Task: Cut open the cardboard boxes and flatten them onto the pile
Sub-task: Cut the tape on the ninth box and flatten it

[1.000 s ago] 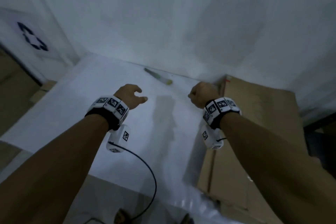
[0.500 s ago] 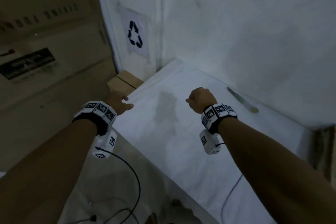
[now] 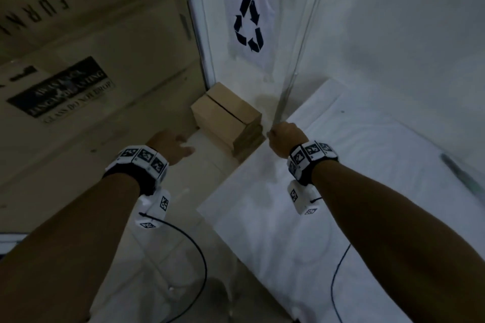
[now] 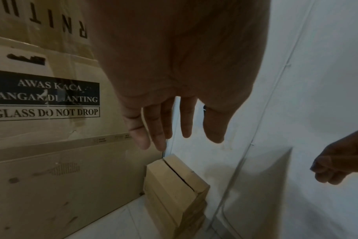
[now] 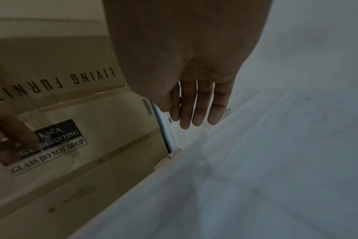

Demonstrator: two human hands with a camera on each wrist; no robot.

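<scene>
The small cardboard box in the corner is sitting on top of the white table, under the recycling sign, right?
Not quite. The small cardboard box is under the recycling sign, but it sits on a stack on the floor beside the white table, not on top of it. The head view shows this.

Bare forearms, marker-printed wristbands (image 3: 143, 158), white cabled wrist cameras (image 3: 301, 198).

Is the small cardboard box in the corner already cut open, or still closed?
Still closed. The small cardboard box keeps its full shape with both top flaps lying flat, meeting at a dark seam. Whether tape covers the seam, cannot tell.
</scene>
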